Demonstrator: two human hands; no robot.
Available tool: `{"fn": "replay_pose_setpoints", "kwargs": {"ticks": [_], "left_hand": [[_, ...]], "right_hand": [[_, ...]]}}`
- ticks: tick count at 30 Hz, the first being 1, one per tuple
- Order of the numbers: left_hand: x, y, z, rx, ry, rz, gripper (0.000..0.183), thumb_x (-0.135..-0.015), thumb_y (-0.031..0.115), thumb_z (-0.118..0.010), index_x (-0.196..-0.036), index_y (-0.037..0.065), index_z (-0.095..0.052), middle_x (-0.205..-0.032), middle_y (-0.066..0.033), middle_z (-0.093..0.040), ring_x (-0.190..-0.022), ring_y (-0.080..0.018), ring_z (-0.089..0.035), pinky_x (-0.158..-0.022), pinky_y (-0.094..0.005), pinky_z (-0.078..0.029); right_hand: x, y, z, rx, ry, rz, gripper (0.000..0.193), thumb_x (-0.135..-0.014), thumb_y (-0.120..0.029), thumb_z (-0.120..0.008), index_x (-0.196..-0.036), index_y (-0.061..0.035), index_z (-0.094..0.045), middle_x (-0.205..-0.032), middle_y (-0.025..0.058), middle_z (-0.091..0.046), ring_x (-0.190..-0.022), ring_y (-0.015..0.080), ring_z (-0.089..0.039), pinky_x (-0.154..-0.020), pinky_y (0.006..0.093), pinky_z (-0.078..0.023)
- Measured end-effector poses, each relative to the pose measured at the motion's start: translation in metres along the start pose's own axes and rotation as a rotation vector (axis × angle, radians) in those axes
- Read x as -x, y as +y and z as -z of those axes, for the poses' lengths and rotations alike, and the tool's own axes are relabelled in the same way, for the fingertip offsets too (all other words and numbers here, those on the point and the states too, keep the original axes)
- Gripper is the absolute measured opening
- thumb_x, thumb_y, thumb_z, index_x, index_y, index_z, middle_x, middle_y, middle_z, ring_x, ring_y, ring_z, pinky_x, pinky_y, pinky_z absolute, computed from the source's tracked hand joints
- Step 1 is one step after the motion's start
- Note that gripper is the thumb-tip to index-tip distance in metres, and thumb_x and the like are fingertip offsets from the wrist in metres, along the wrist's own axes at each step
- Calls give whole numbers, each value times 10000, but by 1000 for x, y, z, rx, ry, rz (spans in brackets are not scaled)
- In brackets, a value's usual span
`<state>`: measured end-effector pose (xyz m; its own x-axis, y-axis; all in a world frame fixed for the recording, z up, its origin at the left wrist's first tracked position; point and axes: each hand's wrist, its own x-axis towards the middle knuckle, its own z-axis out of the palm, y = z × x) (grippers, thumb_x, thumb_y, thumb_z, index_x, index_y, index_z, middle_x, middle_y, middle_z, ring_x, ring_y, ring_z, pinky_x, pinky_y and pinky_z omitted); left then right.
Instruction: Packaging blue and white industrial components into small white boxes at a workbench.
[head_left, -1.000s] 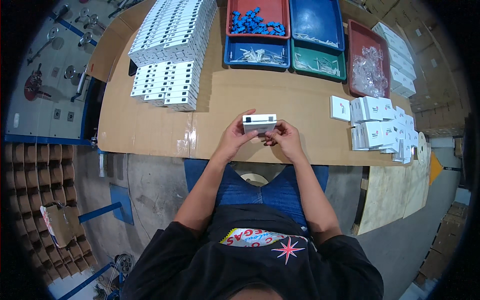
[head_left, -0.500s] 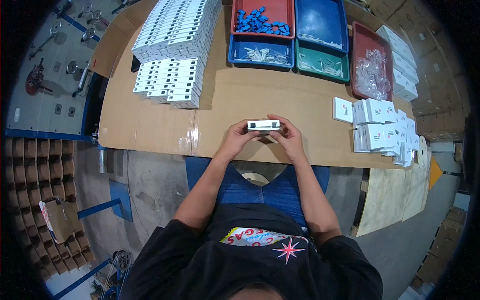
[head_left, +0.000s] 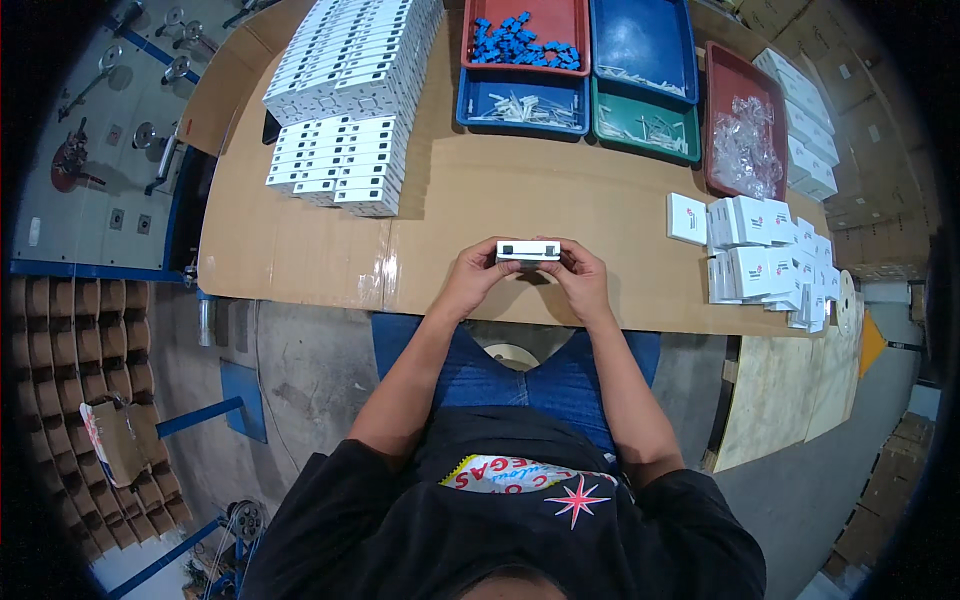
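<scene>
Between my two hands is a flat white plastic case [head_left: 528, 257] with small dark openings along its edge, held just above the near part of the cardboard-covered table. My left hand [head_left: 478, 275] grips its left end, the thumb underneath on the near side. At the other end my right hand [head_left: 581, 278] closes on it the same way. The case's far face is out of sight. Tall stacks of similar white cases [head_left: 345, 150] stand at the far left of the table.
A red tray [head_left: 525, 68] holds blue pieces; a blue tray [head_left: 470, 122] and a green tray [head_left: 692, 140] hold thin white parts. Another blue tray [head_left: 640, 40] is behind. Clear plastic bags fill a red tray [head_left: 715, 120]. Small white boxes [head_left: 755, 250] are piled at the right.
The near edge of the case now sits more level and both dark openings show more evenly. My hands have barely shifted and keep their hold.
</scene>
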<state>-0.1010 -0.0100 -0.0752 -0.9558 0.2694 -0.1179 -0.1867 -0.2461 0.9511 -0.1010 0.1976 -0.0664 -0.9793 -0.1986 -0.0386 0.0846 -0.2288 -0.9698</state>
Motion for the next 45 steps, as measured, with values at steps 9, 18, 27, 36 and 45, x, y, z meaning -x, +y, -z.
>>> {"fn": "replay_pose_setpoints", "kwargs": {"ticks": [9, 18, 27, 36, 45], "left_hand": [[2, 6, -4, -8, 7, -9, 320, -916, 60, -731, -1222, 15, -648, -1078, -20, -691, -1003, -114, -626, -916, -280, -504], [2, 6, -1, 50, 17, -33, 316, -917, 69, -731, -1216, 9, -649, -1088, -34, -690, -1037, -130, -632, -934, -288, -508], [1, 4, -2, 75, 41, -31, 297, -936, 102, -717, -1210, 2, -662, -1082, -40, -703, -1004, -128, -647, -917, -281, -518], [0, 8, -4, 69, 34, -18, 298, -939, 114, -717, -1211, 4, -665, -1083, -44, -707, -1006, -124, -642, -901, -279, -517], [0, 6, -3, 29, 24, -30, 301, -943, 135, -720, -1215, 19, -666, -1069, -28, -698, -994, -113, -630, -891, -269, -508]], "right_hand": [[-1, 5, -1, -18, 48, 19, 258, -910, 25, -702, -1167, 11, -679, -1075, 60, -720, -987, 141, -676, -897, 282, -554], [-2, 9, 3, 19, 53, 18, 259, -908, 5, -718, -1165, 5, -682, -1047, 48, -722, -960, 132, -676, -870, 286, -559], [0, 6, 3, -8, 46, -20, 282, -904, -3, -728, -1178, 8, -662, -1049, 52, -712, -955, 132, -670, -873, 285, -559], [1, 5, 1, 12, 64, 3, 266, -907, 25, -710, -1167, 16, -654, -1054, 54, -702, -976, 135, -665, -881, 285, -560], [-1, 7, 3, -6, 49, -10, 228, -904, 13, -719, -1123, 10, -656, -1058, 54, -696, -994, 141, -657, -908, 287, -545]]}}
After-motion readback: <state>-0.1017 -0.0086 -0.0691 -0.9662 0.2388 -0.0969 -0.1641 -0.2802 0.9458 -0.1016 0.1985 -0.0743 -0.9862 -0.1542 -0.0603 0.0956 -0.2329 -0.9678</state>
